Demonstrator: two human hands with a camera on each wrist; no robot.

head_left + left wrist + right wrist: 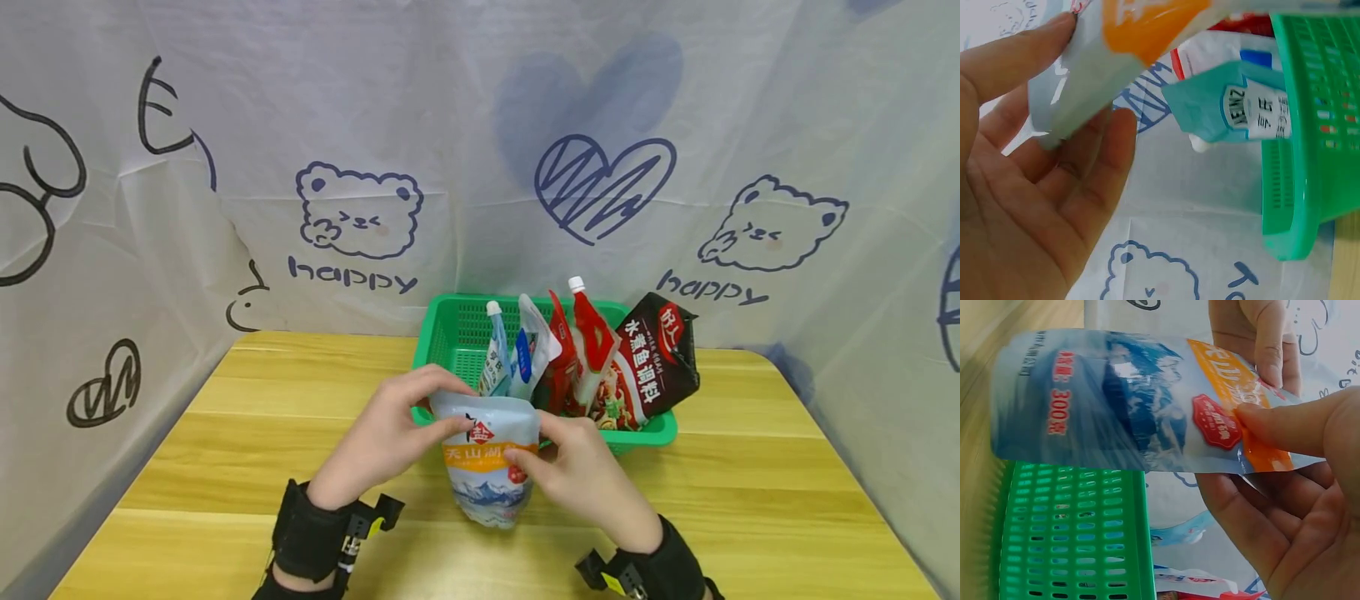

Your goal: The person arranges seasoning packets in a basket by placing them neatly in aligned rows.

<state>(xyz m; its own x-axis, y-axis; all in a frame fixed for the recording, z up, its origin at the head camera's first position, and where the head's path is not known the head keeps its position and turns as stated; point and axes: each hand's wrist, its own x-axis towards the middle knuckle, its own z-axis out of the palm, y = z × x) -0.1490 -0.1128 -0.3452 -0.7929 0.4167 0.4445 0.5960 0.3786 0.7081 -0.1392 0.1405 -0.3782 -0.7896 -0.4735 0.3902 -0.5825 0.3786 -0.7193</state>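
Observation:
A pale blue salt pouch [491,492] with an orange band and a mountain picture stands upright in front of the green basket. My left hand [390,429] pinches its upper left corner, thumb on the front. At the upper right side, my right hand [581,467] grips it between thumb and fingers. The right wrist view shows the front of the pouch [1147,406], with the right thumb pressing near the orange band. In the left wrist view, the left fingers [1119,144] lie behind the pouch's edge.
Behind the pouch is the green plastic basket [435,333]. It holds a light blue Heinz pouch [495,362], a white-and-blue packet [528,350], red packets [588,342] and a black seasoning bag [648,362]. All rest on a wooden table [300,400] before a drawn-on white cloth [480,100].

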